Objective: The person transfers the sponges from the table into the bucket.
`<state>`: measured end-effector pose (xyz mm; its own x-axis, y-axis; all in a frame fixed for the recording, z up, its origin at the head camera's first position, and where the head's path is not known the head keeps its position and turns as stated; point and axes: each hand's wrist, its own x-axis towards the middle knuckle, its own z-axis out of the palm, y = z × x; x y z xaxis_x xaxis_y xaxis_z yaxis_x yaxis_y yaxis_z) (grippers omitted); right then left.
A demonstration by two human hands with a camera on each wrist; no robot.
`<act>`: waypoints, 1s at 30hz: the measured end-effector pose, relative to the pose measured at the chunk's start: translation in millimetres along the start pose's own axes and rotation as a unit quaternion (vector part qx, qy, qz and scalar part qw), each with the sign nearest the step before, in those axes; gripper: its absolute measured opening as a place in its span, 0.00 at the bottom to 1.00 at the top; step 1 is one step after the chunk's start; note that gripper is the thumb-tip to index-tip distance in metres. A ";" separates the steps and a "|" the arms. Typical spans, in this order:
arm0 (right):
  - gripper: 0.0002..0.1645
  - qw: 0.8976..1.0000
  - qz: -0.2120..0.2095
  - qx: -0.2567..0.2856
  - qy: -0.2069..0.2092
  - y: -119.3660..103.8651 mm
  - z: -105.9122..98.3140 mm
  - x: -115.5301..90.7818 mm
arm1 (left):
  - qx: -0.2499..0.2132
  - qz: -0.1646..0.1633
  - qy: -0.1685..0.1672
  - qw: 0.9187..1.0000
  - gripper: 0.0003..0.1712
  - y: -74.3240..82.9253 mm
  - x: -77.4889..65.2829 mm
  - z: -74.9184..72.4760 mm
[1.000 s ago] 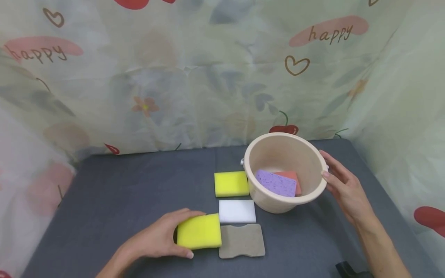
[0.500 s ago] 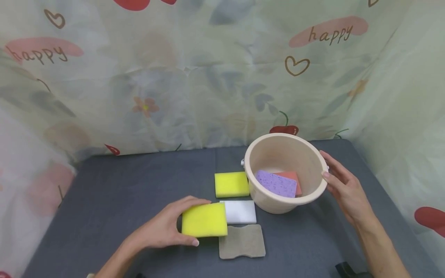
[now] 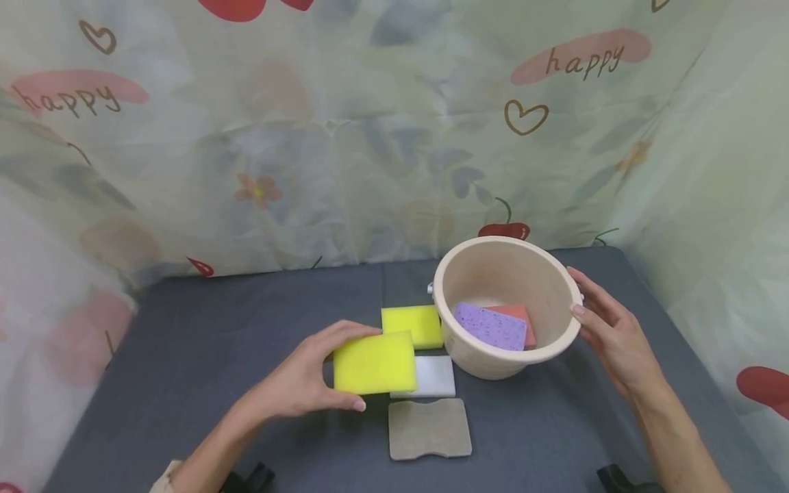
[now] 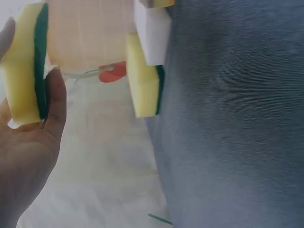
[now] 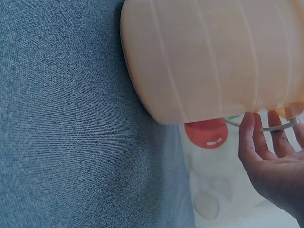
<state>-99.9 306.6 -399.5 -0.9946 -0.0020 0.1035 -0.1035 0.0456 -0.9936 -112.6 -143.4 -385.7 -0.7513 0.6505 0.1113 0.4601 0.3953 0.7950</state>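
My left hand [image 3: 314, 376] grips a yellow scouring sponge [image 3: 374, 363] between thumb and fingers, raised above the table. Its green scouring side [image 4: 41, 61] shows in the left wrist view. Below and behind it, partly covered, lie a white sponge [image 3: 435, 376] and another yellow sponge [image 3: 411, 326]. With its thumb and fingers at the rim, my right hand [image 3: 616, 342] holds the right side of a beige bucket [image 3: 487, 363]. Inside the bucket rest a purple speckled sponge [image 3: 490, 326] and a partly hidden coral-red one [image 3: 520, 316].
A flat grey sponge-like pad [image 3: 429, 429] with notched long edges lies in front of the white sponge. Dark grey cloth covers the table [image 3: 246, 322]. A patterned curtain [image 3: 370, 171] hangs behind and at both sides. Black objects [image 3: 622, 478] show at the front edge.
My left hand has lifted the yellow sponge up and away from beside the grey pad, moving forward and slightly right over the white sponge. The right hand and bucket have stayed still.
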 end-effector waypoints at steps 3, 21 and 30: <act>0.35 1.000 0.001 0.004 0.000 0.1 -0.3 -0.1 | 0.002 0.006 0.018 1.000 0.49 3.5 7.7 -3.4; 0.34 1.000 0.002 0.006 -0.003 -1.1 -0.7 -1.2 | -0.082 0.023 0.059 0.995 0.43 28.9 43.2 -12.7; 0.34 1.000 -0.001 0.006 -0.005 -0.7 -0.4 -0.8 | -0.084 0.044 0.068 0.993 0.42 34.2 64.1 -15.9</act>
<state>-99.0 307.0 -398.9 -0.9943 -0.0114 0.1056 -0.1060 0.0339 -0.9938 -152.5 -98.5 -341.9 -0.7737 0.5797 0.2557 0.4503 0.2193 0.8655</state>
